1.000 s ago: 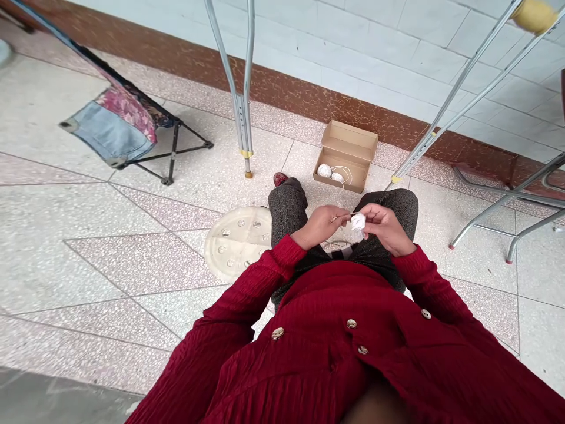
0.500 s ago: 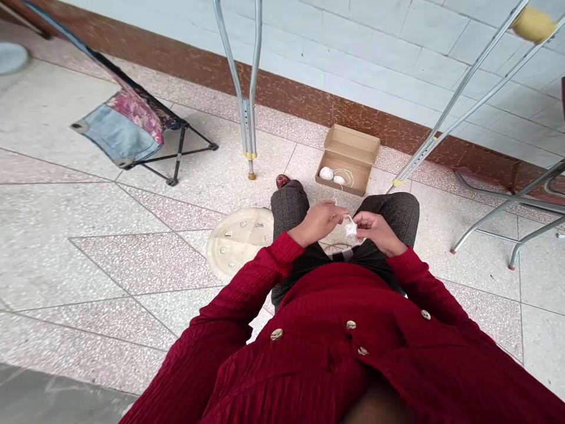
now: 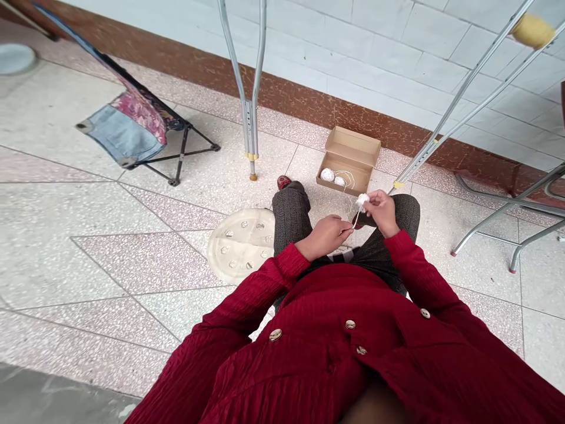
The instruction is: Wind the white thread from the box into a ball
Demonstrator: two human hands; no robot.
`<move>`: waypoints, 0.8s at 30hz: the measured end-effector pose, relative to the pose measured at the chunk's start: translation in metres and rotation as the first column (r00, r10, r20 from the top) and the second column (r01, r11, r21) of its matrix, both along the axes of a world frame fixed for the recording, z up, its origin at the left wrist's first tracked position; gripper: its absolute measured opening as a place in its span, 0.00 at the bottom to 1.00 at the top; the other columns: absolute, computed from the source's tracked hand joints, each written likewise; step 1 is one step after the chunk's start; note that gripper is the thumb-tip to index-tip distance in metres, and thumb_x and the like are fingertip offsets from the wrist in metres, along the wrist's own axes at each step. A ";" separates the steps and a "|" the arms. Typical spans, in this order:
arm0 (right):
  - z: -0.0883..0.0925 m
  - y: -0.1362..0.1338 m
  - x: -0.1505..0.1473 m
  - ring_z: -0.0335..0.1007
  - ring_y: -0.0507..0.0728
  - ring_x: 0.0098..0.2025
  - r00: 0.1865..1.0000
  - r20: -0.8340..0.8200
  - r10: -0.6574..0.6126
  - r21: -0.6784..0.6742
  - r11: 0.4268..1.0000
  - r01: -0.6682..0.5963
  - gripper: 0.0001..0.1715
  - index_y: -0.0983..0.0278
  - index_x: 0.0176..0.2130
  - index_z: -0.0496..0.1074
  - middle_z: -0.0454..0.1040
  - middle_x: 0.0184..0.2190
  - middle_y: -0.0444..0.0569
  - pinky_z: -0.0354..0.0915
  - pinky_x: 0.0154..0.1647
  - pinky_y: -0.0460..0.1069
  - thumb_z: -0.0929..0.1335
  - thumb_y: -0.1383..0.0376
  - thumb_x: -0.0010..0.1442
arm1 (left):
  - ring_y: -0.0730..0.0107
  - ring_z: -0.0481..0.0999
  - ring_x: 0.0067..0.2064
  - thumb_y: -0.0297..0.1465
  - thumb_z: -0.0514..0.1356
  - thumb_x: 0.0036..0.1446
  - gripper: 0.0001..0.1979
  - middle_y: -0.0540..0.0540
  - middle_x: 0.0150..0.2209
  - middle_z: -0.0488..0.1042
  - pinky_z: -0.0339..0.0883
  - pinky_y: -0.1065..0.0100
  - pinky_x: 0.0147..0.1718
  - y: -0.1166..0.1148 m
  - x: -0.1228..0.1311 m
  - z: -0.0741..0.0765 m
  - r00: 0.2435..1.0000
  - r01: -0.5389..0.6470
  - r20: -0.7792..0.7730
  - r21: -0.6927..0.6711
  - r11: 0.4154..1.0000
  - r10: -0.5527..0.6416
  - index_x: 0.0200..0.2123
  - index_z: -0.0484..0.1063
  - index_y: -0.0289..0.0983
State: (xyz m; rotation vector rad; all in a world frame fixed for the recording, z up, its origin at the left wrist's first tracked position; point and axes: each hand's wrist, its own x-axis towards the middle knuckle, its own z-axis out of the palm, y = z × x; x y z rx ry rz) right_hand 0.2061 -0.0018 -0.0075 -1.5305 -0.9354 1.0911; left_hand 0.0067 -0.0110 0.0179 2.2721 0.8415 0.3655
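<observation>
Between the thumb and fingers of my right hand (image 3: 382,211) is a small ball of white yarn (image 3: 362,202), held up over my right knee. A strand of yarn (image 3: 356,219) runs from it down to my left hand (image 3: 329,235), whose fingers are closed on the strand. Beyond my hands, an open cardboard box (image 3: 345,187) sits on the floor with its lid tipped back. White yarn balls (image 3: 327,175) and loose loops of yarn lie inside it. A thin strand seems to lead from the box toward my hands.
A metal crutch (image 3: 250,129) leans on the wall ahead, another crutch (image 3: 417,159) to the right. A folding chair (image 3: 128,132) stands at left. By my left leg lies a round cream cover with holes (image 3: 238,244). A metal-legged frame (image 3: 498,221) is at right.
My right hand has risen and moved away from my body with the yarn ball. My left hand has dropped slightly, and the strand between the hands is longer.
</observation>
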 end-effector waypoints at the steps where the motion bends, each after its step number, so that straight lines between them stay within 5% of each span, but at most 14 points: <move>1: -0.003 -0.005 -0.002 0.63 0.49 0.21 0.997 0.021 0.074 -0.032 0.997 -0.073 0.22 0.62 0.30 0.68 0.70 0.22 0.39 0.59 0.18 0.44 0.78 0.56 0.40 | 0.66 0.76 0.35 0.32 0.54 0.67 0.14 0.46 0.30 0.78 0.66 0.64 0.49 0.004 -0.003 0.002 1.000 0.008 0.013 0.056 0.998 -0.008 0.31 0.76 0.37; 4: 0.000 -0.028 -0.010 0.66 0.50 0.22 0.944 -0.106 0.312 -0.094 0.942 -0.322 0.24 0.62 0.30 0.69 0.72 0.21 0.40 0.62 0.18 0.44 0.79 0.55 0.39 | 0.65 0.78 0.40 0.31 0.53 0.68 0.13 0.44 0.36 0.81 0.61 0.57 0.59 0.020 -0.010 0.009 0.997 -0.020 0.081 0.149 0.989 0.008 0.37 0.77 0.37; 7: 0.022 -0.048 -0.017 0.68 0.51 0.23 0.863 -0.295 0.410 -0.046 0.896 -0.441 0.22 0.62 0.33 0.71 0.74 0.24 0.42 0.65 0.21 0.45 0.79 0.55 0.45 | 0.65 0.78 0.40 0.30 0.53 0.68 0.13 0.45 0.35 0.81 0.60 0.57 0.59 0.032 -0.012 0.010 0.993 -0.055 0.113 0.152 0.987 0.038 0.36 0.77 0.37; 14: 0.068 -0.040 -0.006 0.71 0.51 0.26 0.863 -0.432 0.262 0.027 0.960 -0.278 0.24 0.58 0.44 0.73 0.77 0.30 0.42 0.63 0.22 0.45 0.78 0.61 0.47 | 0.68 0.75 0.34 0.33 0.52 0.69 0.18 0.47 0.28 0.76 0.66 0.68 0.40 0.010 0.004 -0.010 0.995 -0.028 0.095 -0.022 0.999 0.030 0.28 0.74 0.36; 20: 0.032 -0.011 0.014 0.66 0.51 0.22 0.997 -0.058 0.048 0.028 0.999 -0.046 0.18 0.62 0.38 0.72 0.73 0.24 0.41 0.60 0.19 0.45 0.75 0.61 0.46 | 0.68 0.76 0.34 0.32 0.52 0.69 0.16 0.48 0.27 0.77 0.66 0.65 0.50 -0.006 -0.001 -0.007 0.999 0.030 -0.019 0.105 0.994 -0.028 0.30 0.74 0.37; 24: 0.000 -0.023 0.001 0.64 0.50 0.22 0.971 0.168 0.168 -0.063 0.985 -0.160 0.15 0.62 0.35 0.71 0.71 0.23 0.40 0.60 0.19 0.44 0.74 0.63 0.45 | 0.69 0.77 0.35 0.31 0.51 0.69 0.15 0.47 0.32 0.79 0.61 0.59 0.60 0.005 -0.007 0.009 0.999 0.047 0.017 0.212 0.976 -0.052 0.34 0.76 0.37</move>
